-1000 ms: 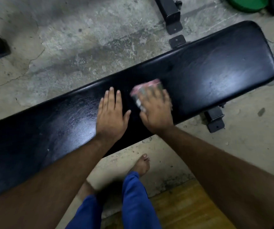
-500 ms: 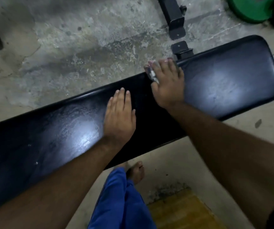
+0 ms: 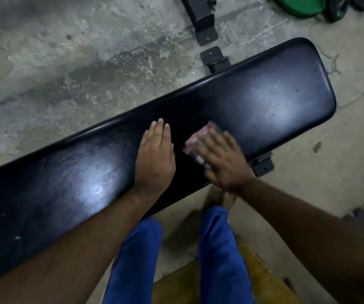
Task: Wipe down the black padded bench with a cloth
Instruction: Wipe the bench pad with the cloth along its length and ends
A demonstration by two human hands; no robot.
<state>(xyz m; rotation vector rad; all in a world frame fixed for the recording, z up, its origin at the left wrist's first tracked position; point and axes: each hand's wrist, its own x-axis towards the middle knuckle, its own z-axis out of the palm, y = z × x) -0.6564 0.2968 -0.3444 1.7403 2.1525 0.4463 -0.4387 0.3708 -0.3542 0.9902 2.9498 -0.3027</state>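
The black padded bench [image 3: 264,102] runs diagonally from the lower left to the upper right, its shiny top catching the light. My left hand [image 3: 156,159] lies flat, palm down, on the middle of the pad with nothing under it. Just to its right, my right hand [image 3: 222,161] presses a small pink and grey cloth [image 3: 195,142] onto the pad near the front edge. The hand is motion-blurred and most of the cloth is hidden under its fingers.
Black metal bench feet [image 3: 214,60] [image 3: 263,166] stick out on the stained concrete floor [image 3: 67,62]. Another black steel base [image 3: 200,18] lies beyond. A green weight plate [image 3: 299,4] sits at the top right. My legs in blue trousers [image 3: 218,255] stand below the bench.
My right hand slid the cloth from the bench's far edge back across the pad to its near edge. My left hand stayed flat in place. The view shifted slightly.
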